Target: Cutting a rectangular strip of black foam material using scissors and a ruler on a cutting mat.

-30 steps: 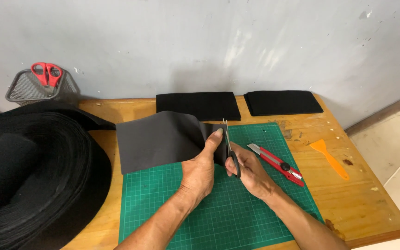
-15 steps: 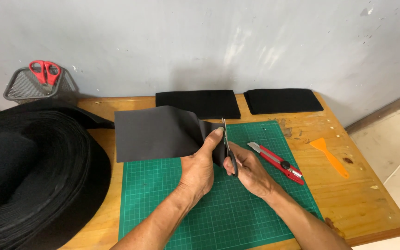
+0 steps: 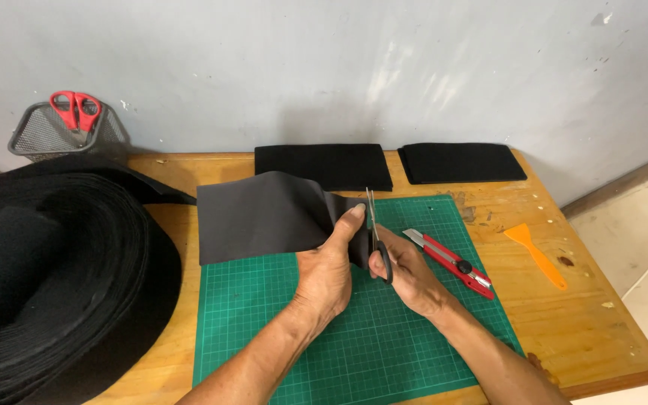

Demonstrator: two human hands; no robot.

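My left hand (image 3: 329,264) pinches the free end of the dark grey fabric strip (image 3: 264,216), thumb on top, holding it above the green cutting mat (image 3: 264,315). My right hand (image 3: 406,271) is closed around the handles of the scissors (image 3: 376,238), whose blades point up at the strip's edge. The strip runs left to the big black roll (image 3: 46,277). A red utility knife (image 3: 451,262) lies just right of my hand on the table (image 3: 586,322).
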